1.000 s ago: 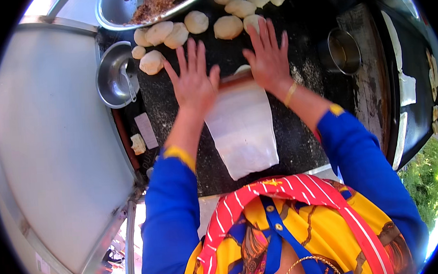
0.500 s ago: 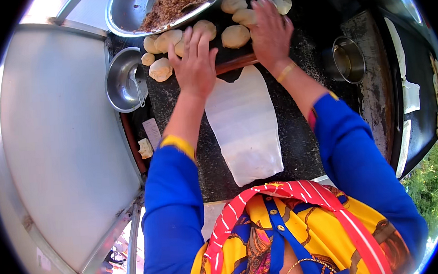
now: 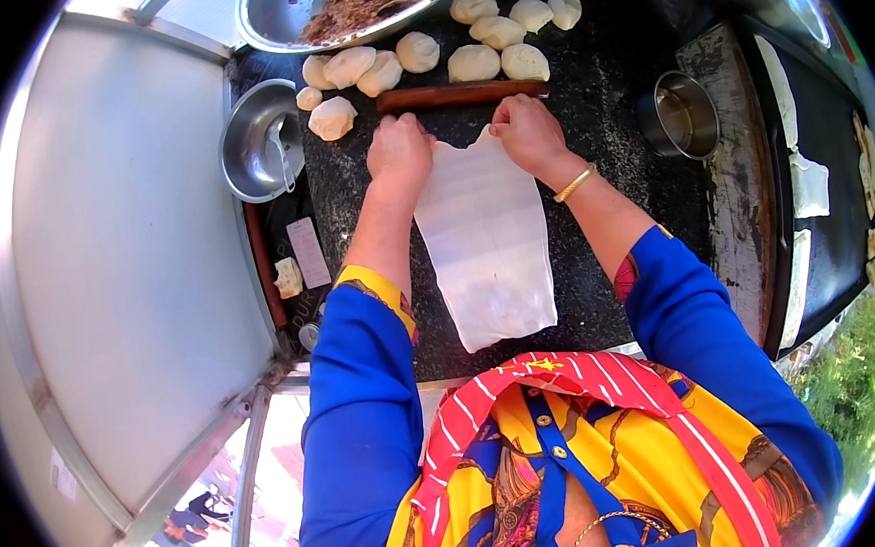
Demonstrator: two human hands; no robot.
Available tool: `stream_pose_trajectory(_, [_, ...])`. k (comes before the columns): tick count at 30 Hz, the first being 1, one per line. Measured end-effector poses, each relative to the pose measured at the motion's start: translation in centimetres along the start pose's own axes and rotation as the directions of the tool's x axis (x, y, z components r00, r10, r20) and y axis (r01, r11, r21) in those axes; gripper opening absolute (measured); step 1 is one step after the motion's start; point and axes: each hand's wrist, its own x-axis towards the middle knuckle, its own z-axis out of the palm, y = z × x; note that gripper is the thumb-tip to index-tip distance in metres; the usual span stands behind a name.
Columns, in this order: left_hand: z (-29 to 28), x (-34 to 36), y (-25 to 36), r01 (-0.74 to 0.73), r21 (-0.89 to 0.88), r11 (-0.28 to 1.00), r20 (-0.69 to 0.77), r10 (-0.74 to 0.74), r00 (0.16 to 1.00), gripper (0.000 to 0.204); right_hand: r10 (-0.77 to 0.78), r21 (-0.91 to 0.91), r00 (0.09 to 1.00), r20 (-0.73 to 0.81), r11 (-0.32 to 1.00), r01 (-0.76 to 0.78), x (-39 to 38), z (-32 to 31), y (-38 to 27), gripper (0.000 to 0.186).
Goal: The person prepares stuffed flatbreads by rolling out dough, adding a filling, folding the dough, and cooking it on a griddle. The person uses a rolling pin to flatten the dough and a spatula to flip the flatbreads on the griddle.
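My left hand (image 3: 399,157) and my right hand (image 3: 528,136) are closed on the two top corners of a long, thin white dough sheet (image 3: 484,241) lying on the black worktop (image 3: 620,137). A brown wooden rolling pin (image 3: 459,96) lies crosswise just above my fingers, touched by neither palm. Beyond it sit several pale dough balls (image 3: 474,63), some in a row and some grouped.
A steel basin (image 3: 277,18) of brown crumbly mixture is at the top, a steel bowl (image 3: 250,150) with a spoon at left, a steel pot (image 3: 686,116) at right. A black griddle (image 3: 833,249) with flat dough pieces is far right, a panel (image 3: 136,252) far left.
Both hands have come back from the rolling pin, which now lies uncovered, and their spread fingers have closed on the top corners of the dough sheet.
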Motion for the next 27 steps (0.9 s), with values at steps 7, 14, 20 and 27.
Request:
stream_pose_trajectory(7, [-1.1, -3.7, -2.4, 0.011, -0.671, 0.741, 0.186, 0.155, 0.970, 0.005, -0.060, 0.790, 0.981, 0.187, 0.602, -0.114, -2.4, -1.8, 1.9, 0.008])
stream_pose_trajectory(14, [-5.1, -20.6, -2.7, 0.047, -0.713, 0.700, 0.311, 0.255, 0.915, 0.006, -0.108, 0.830, 0.975, 0.195, 0.547, -0.106, -18.1, -7.4, 2.2, 0.013])
stream_pose_trajectory(20, [-1.8, -30.1, -2.7, 0.097, -0.660, 0.745, 0.322, 0.164, 0.932, 0.005, -0.249, 0.611, 0.948, 0.197, 0.788, 0.080, -26.4, -6.6, 4.3, 0.007])
stream_pose_trajectory(27, [2.2, -32.9, -4.1, -0.073, -0.574, 0.815, 0.239, 0.252, 0.938, 0.007, -0.467, 0.476, 0.877, 0.115, 0.801, 0.364, -29.6, -4.2, 5.7, 0.011])
